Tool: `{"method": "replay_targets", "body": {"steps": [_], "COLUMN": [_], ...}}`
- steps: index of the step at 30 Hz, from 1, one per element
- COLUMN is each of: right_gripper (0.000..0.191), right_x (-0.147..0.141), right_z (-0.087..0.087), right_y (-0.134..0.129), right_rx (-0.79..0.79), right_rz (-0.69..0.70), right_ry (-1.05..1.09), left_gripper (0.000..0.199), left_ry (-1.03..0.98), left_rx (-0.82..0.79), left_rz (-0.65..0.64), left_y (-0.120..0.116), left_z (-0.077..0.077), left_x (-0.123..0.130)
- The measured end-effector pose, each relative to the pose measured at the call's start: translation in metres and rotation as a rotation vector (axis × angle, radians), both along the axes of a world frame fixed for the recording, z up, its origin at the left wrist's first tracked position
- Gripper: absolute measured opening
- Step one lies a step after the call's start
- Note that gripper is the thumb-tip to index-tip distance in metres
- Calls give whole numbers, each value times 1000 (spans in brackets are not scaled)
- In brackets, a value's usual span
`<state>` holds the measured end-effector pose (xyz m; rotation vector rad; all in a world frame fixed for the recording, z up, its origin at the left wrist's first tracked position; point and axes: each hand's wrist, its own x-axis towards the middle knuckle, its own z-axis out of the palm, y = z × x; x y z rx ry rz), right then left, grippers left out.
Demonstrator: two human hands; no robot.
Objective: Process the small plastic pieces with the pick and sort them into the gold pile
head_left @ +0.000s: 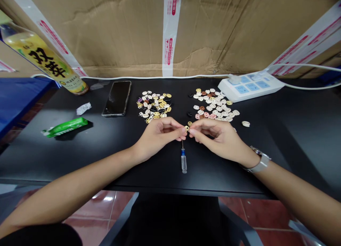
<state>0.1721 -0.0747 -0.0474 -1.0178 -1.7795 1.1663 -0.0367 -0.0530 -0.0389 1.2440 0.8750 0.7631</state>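
My left hand (165, 132) and my right hand (217, 136) meet over the black table, fingertips pinched on one small pale-yellow piece with a hole (187, 128). Fingers hide part of it, and its exact kind is too small to make out. Just beneath them lies a screwdriver (183, 161) with a clear and blue handle, its shaft pointing away from me. Beyond my left hand is a loose pile of small pieces (161, 104) in white, yellow, black and purple. Oval two-hole pieces (220, 108), mostly cream with some pink and brown, spread beyond my right hand.
At the left stand a drink bottle (45, 58), a phone (117, 98), a green wrapped packet (66, 127) and a crumpled wrapper (83, 108). A white power strip (250, 85) with a cable sits at the back right. Taped cardboard (119, 33) rises behind the table.
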Motion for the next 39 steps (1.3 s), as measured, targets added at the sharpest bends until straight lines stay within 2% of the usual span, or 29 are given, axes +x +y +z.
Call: {"method": "replay_targets", "body": {"steps": [9, 19, 29, 39], "right_gripper": [9, 12, 13, 10], "right_x": [-1, -2, -1, -3], "right_z": [-2, -1, 0, 1], "right_y": [-1, 2, 2, 2], "right_rx": [4, -106, -97, -80], "right_rz": [0, -28, -36, -3], "right_ry": [39, 87, 89, 97], "left_gripper": [20, 16, 16, 15], "left_ry": [14, -60, -117, -105], "left_rx": [12, -94, -190, -179], "left_rz": [-17, -33, -13, -16], "left_y": [-1, -1, -1, 0], "left_z": [0, 0, -1, -1], "left_x": [0, -1, -2, -1]}}
